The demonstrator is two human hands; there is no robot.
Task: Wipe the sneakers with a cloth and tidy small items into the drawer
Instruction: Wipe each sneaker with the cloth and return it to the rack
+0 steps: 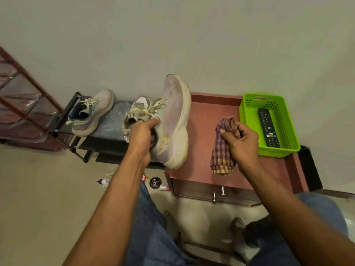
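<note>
My left hand (143, 134) grips a pale lilac sneaker (172, 120) by its collar and holds it up, toe pointing at the wall, sole facing right. My right hand (239, 139) is closed on a checked maroon and yellow cloth (223, 152) that hangs down over the reddish drawer cabinet (203, 120). Cloth and held sneaker are apart. The second sneaker (92, 112) rests on a low dark shoe rack (113, 120) at the left. The cabinet's drawer front (217, 192), with two metal knobs, is closed. Small items lie on the floor: a glue bottle (103, 181) and a round polish tin (155, 182).
A green plastic basket (249, 112) with a black remote control (268, 127) stands on the cabinet's right side. A red metal rack (25, 104) stands at the far left. My jeans-clad legs (153, 237) fill the bottom, and the wall is close behind everything.
</note>
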